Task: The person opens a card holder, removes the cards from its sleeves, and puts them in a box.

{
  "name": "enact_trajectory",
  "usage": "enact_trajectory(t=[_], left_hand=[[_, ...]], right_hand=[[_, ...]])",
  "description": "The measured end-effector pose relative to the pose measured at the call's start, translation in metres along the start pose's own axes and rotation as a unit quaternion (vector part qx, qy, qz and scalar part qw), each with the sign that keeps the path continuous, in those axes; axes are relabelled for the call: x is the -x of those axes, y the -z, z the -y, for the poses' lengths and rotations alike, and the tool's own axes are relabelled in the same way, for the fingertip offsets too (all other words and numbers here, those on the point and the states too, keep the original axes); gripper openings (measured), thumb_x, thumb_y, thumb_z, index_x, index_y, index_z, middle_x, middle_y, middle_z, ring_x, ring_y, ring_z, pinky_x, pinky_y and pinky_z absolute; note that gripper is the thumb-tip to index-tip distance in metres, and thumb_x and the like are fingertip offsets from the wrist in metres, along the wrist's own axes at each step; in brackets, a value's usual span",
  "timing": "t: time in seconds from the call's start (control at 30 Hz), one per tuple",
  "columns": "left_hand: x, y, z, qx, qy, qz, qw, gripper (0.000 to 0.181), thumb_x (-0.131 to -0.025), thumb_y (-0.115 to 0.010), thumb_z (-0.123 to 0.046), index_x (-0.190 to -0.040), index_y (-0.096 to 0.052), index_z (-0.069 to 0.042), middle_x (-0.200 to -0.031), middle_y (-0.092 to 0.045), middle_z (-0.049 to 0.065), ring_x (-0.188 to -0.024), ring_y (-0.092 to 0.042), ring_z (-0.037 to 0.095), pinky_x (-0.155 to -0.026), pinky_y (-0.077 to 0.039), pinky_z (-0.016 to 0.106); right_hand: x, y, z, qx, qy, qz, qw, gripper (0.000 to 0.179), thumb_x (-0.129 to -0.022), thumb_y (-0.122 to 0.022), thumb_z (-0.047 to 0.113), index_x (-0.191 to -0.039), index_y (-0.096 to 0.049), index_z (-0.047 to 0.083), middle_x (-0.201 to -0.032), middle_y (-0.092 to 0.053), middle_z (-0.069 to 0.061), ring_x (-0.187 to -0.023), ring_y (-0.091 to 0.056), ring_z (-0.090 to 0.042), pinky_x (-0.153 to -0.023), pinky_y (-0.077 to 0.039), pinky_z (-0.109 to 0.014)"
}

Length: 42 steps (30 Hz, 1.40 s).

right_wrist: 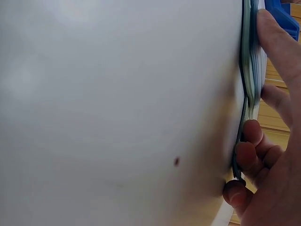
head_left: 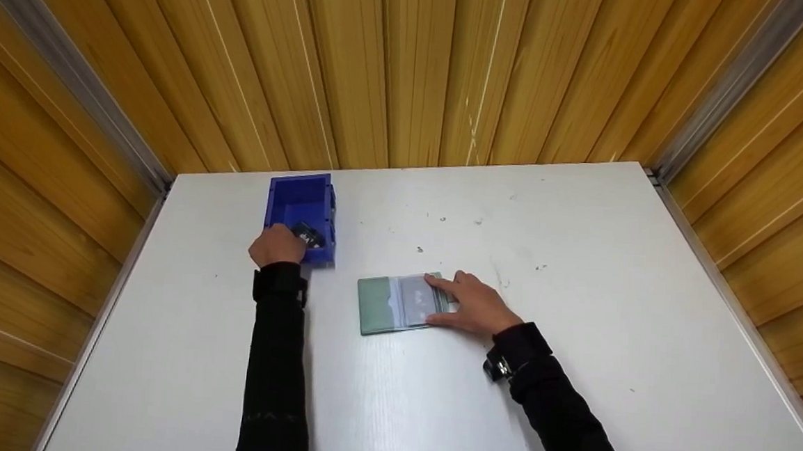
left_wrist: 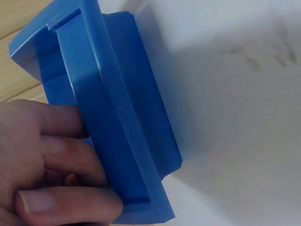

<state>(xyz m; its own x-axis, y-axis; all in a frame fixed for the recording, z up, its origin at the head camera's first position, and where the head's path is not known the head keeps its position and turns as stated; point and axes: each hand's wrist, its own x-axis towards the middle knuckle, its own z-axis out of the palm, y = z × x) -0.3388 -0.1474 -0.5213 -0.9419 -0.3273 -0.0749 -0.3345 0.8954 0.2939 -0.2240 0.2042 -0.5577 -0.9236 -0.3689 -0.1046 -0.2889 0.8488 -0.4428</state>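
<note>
My left hand (head_left: 279, 244) reaches over the near end of a blue plastic bin (head_left: 300, 190), its fingers inside. In the left wrist view the fingers (left_wrist: 70, 205) are curled beside the bin wall. A dark card-like thing with white print (head_left: 309, 234) is in the bin beside this hand; I cannot tell whether the hand holds it. On the table, a green card holder (head_left: 374, 306) lies open with clear sleeves (head_left: 416, 302). My right hand (head_left: 475, 305) holds its right side, thumb and forefinger spread on the sleeves. Other fingertips (right_wrist: 248, 154) curl at the cover's edge.
The white table (head_left: 390, 406) has small dark marks beyond the card holder. Yellow wood-patterned panels (head_left: 411, 66) rise behind the table and at both sides. The bin stands near the table's far left edge.
</note>
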Motion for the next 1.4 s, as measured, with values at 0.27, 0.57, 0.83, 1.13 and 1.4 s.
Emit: enact_trajectory(t=[0.27, 0.57, 0.83, 1.13, 1.4], left_hand=[[0.000, 0.000, -0.001, -0.005, -0.001, -0.002, 1.0000, 0.029, -0.098, -0.061, -0.022, -0.092, -0.076, 0.001, -0.084, -0.075, 0.019, -0.074, -0.070, 0.029, -0.054, -0.042, 0.038], [0.004, 0.005, 0.005, 0.016, -0.002, 0.017, 0.9997, 0.027, -0.098, -0.059, -0.022, -0.097, -0.074, 0.000, -0.091, -0.075, 0.022, -0.082, -0.072, 0.034, -0.057, -0.045, 0.040], [0.012, 0.013, 0.011, 0.089, -0.052, -0.042, 0.9937, 0.039, -0.098, -0.057, -0.015, -0.063, -0.041, -0.015, -0.058, -0.041, 0.003, -0.055, -0.045, 0.022, -0.051, -0.030, 0.037], [0.051, 0.031, -0.008, 0.131, -0.143, -0.085, 0.9774, 0.018, -0.101, -0.063, -0.021, -0.097, -0.071, -0.006, -0.088, -0.074, 0.015, -0.079, -0.070, 0.033, -0.074, -0.052, 0.050], [0.094, 0.013, -0.027, 0.128, -0.262, -0.016, 0.9565, 0.016, -0.098, -0.070, -0.024, -0.093, -0.076, -0.010, -0.075, -0.071, 0.005, -0.069, -0.064, 0.023, -0.065, -0.048, 0.041]], right_hand=[[0.000, 0.000, 0.001, -0.003, -0.004, 0.001, 1.0000, 0.082, -0.085, -0.078, 0.059, -0.156, -0.047, 0.033, -0.102, -0.050, -0.003, -0.086, -0.040, -0.017, -0.075, -0.037, -0.032], [-0.001, -0.001, 0.001, 0.002, 0.011, -0.001, 0.9999, 0.079, -0.086, -0.078, 0.057, -0.155, -0.049, 0.032, -0.102, -0.049, -0.005, -0.086, -0.040, -0.017, -0.073, -0.036, -0.033], [0.000, 0.000, 0.001, -0.002, 0.007, 0.001, 1.0000, 0.079, -0.086, -0.078, 0.059, -0.155, -0.049, 0.032, -0.102, -0.051, -0.005, -0.086, -0.041, -0.018, -0.074, -0.036, -0.033], [0.002, 0.001, 0.000, -0.006, 0.003, 0.003, 1.0000, 0.079, -0.086, -0.078, 0.058, -0.155, -0.049, 0.031, -0.101, -0.051, -0.006, -0.085, -0.041, -0.019, -0.074, -0.036, -0.034], [0.000, 0.002, 0.000, -0.010, 0.015, 0.001, 0.9998, 0.077, -0.086, -0.079, 0.056, -0.153, -0.052, 0.030, -0.097, -0.049, -0.005, -0.084, -0.039, -0.018, -0.072, -0.033, -0.033]])
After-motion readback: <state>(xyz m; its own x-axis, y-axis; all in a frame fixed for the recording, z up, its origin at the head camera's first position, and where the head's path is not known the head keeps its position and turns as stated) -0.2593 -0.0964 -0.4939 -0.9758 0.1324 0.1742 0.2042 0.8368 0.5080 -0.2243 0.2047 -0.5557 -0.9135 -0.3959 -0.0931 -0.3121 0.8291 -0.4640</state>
